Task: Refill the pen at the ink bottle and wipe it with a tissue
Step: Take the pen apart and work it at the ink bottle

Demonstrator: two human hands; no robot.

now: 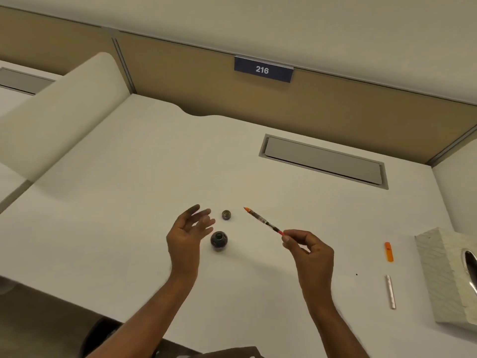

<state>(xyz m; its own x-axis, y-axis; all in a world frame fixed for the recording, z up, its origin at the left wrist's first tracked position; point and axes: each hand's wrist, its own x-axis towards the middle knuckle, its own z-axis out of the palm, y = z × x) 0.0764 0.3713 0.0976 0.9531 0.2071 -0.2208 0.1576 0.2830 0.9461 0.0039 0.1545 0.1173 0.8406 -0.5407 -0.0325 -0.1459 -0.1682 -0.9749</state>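
A small dark ink bottle [219, 240] stands uncapped on the white desk [129, 202], its round cap [226, 214] lying just behind it. My left hand [187, 232] hovers left of the bottle with relaxed, spread fingers and holds nothing. My right hand [308, 250] pinches the rear end of the pen's clear inner part [263, 221], whose orange tip points up and left, above the desk to the right of the bottle. A tissue box [438, 267] sits at the right edge.
An orange pen piece [389, 251] and a silver pen barrel [390, 291] lie on the desk left of the tissue box. A grey cable flap [322, 161] is set into the desk behind. Tan partition walls with a sign "216" [263, 69] close off the back.
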